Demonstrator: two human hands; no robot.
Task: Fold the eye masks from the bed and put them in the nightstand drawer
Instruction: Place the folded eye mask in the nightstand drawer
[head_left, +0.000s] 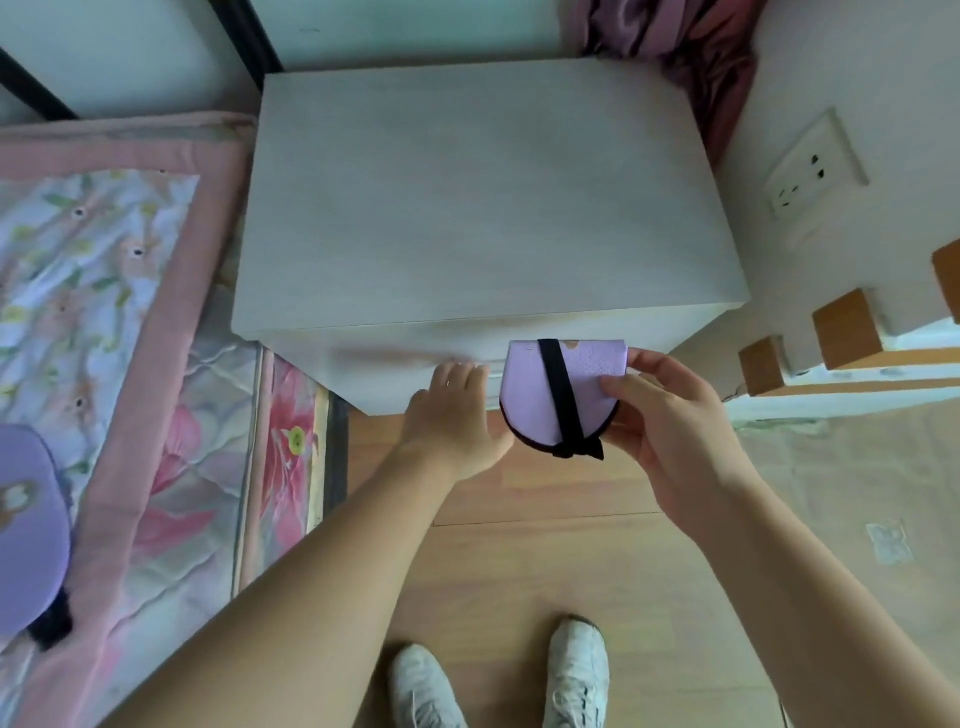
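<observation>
My right hand holds a folded lilac eye mask with a black strap across it, in front of the white nightstand. My left hand rests against the nightstand's drawer front, fingers curled at its top edge; the drawer looks closed. A second purple eye mask with a black strap lies unfolded on the bed at the far left.
The bed with its pink floral quilt stands close to the nightstand's left side. A wall with a socket is on the right, with wooden steps beside it. My white shoes stand on the wooden floor.
</observation>
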